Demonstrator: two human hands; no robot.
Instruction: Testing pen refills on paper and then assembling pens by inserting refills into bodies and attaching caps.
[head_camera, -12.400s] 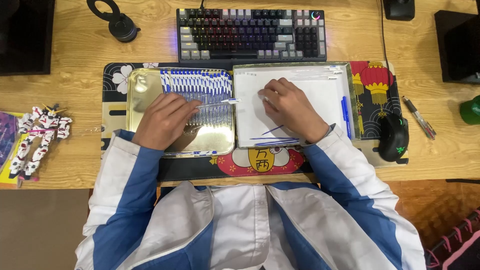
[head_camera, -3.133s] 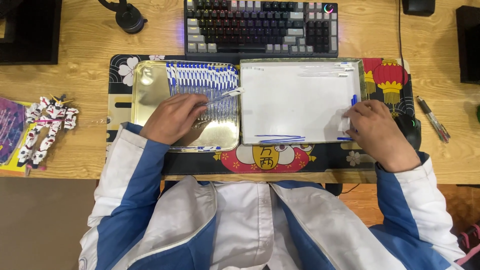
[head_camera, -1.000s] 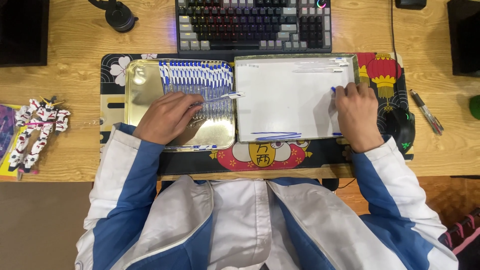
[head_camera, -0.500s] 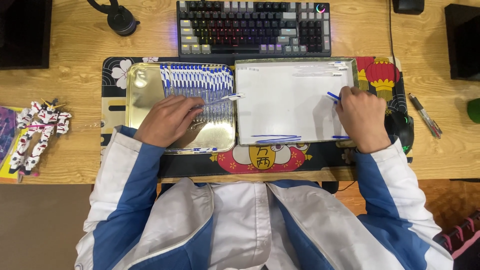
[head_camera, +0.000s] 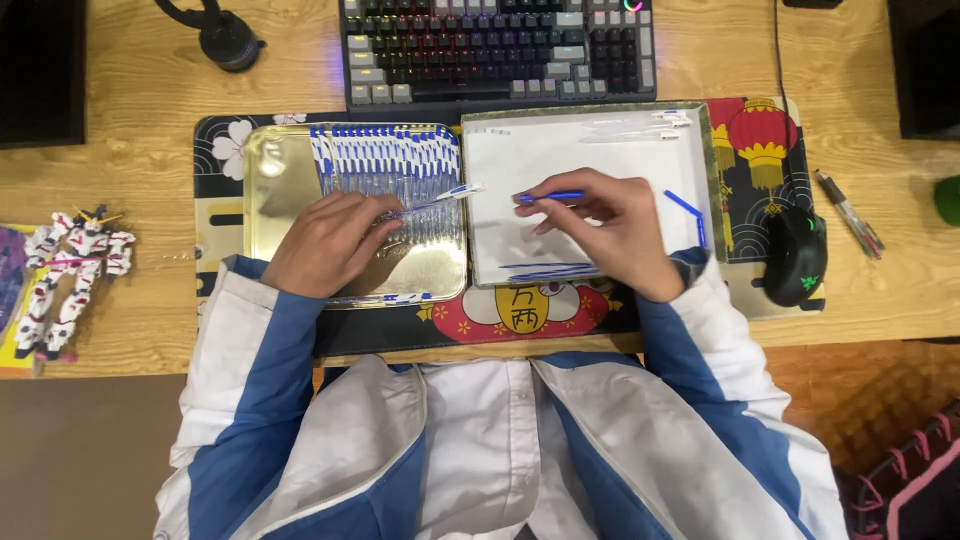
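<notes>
My left hand (head_camera: 330, 243) rests on a gold tray (head_camera: 272, 190) and holds a clear pen barrel (head_camera: 440, 198) whose tip points right. A row of several clear pens with blue caps (head_camera: 385, 155) lies along the tray's far side. My right hand (head_camera: 610, 225) is over a white tray (head_camera: 590, 150) and pinches a thin blue pen refill (head_camera: 550, 197), its end pointing left toward the barrel's tip. Loose blue refills (head_camera: 545, 270) lie at the white tray's near edge, and a further blue refill (head_camera: 685, 205) lies at its right.
A keyboard (head_camera: 500, 45) sits behind the trays. A black mouse (head_camera: 795, 255) and pens (head_camera: 850, 215) lie to the right on the wooden desk (head_camera: 140, 160). A white toy robot (head_camera: 70, 275) is at the left. The trays stand on a patterned desk mat (head_camera: 520, 310).
My right hand picked a blue refill from the tray's right side and carried it left to the middle, near the barrel in my left hand. The left hand stayed put.
</notes>
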